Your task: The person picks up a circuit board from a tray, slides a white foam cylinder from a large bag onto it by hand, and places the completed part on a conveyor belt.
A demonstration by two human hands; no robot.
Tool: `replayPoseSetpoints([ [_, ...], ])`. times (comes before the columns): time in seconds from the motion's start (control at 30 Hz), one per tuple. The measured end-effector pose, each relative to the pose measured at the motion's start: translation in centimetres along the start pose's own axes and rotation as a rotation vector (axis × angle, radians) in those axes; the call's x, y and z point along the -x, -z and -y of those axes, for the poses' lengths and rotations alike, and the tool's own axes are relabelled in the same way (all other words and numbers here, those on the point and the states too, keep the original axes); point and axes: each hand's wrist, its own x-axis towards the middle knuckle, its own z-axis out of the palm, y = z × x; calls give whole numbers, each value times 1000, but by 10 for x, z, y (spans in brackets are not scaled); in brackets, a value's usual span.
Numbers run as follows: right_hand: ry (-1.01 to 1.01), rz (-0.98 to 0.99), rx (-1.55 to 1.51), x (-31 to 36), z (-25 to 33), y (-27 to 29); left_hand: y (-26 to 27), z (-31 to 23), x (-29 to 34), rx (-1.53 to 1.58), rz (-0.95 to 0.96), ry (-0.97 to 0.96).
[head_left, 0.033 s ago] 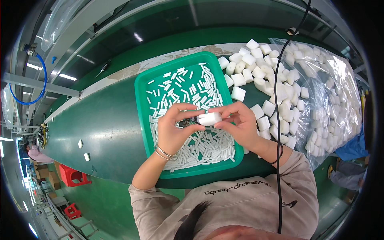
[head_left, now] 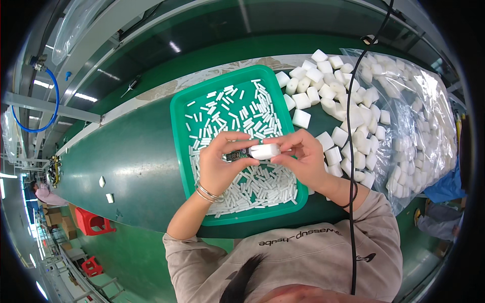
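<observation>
Over the green tray point(head_left: 178, 126), both hands meet around one small assembly. My left hand point(head_left: 218, 160) is closed, pinching a small green circuit board point(head_left: 235, 155) between thumb and fingers. A white rounded housing point(head_left: 265, 151) joins the board's right end, with my right hand point(head_left: 306, 159) closed on its far end. The fingers hide part of both pieces. Below them, many short white tubes point(head_left: 252, 194) lie loose in the tray, heaped thicker towards the near side and the right.
White chunky blocks point(head_left: 301, 119) are piled right of the tray, spilling from a clear plastic bag point(head_left: 419, 126). A black cable point(head_left: 352, 212) hangs down in front of the pile. Two small white pieces point(head_left: 109, 198) lie leftward on the green table point(head_left: 136, 156). Red stools point(head_left: 93, 222) stand on the floor.
</observation>
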Motion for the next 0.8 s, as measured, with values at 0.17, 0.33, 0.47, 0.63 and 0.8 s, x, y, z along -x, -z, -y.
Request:
replayPoseSetpoints([
  [0.17, -80, -56, -79, 0, -6, 3, -3, -2, -5, 14, 99, 85],
  [0.33, -239, -174, -224, -8, -3, -3, 11, 25, -51, 382, 257, 311],
  [0.47, -131, -146, -202, -3, -2, -1, 57, 72, -155, 294, 0, 348],
  [0.63, -178, 4, 132, -4, 2, -1, 101, 162, -231, -42, -328, 481],
  [0.8, -172, 107, 304, -2, 1, 3, 132, 183, -244, -1188, -512, 278],
])
